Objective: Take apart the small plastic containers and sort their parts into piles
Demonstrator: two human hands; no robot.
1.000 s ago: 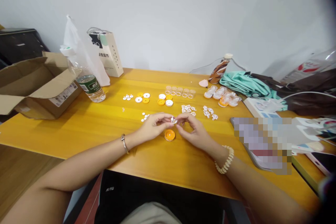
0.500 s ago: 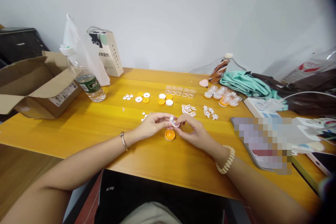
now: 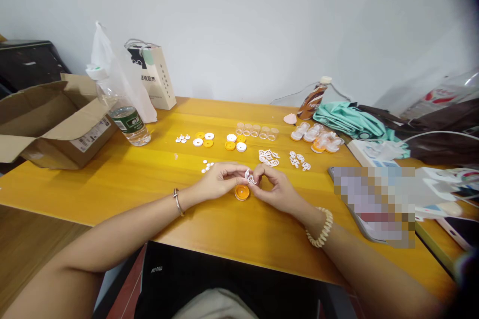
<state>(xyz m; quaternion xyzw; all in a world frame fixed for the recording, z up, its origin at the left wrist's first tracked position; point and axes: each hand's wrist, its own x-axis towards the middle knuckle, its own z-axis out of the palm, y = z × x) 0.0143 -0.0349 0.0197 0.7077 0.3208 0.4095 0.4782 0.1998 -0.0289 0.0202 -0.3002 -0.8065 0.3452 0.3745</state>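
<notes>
Head camera view: A person's two bare hands meet above a wooden table (image 3: 209, 229), the left hand (image 3: 220, 179) and right hand (image 3: 275, 184) each pinched nearly closed, thumb to fingers, on white plastic openwork (image 3: 252, 180) held between them; whether it is one piece or two cannot be told. One orange disc (image 3: 242, 193) lies just below the fingertips. Beyond, eight white and yellow-orange discs (image 3: 241, 146) sit in two groups of four, near five clear cups (image 3: 255, 130) in a row. Two clusters of white openwork pieces (image 3: 295, 163) lie near the right hand, too overlapped to count surely. At least four clear-topped pieces (image 3: 319, 145) rest farther right, near one coffee bottle (image 3: 312, 102).
</notes>
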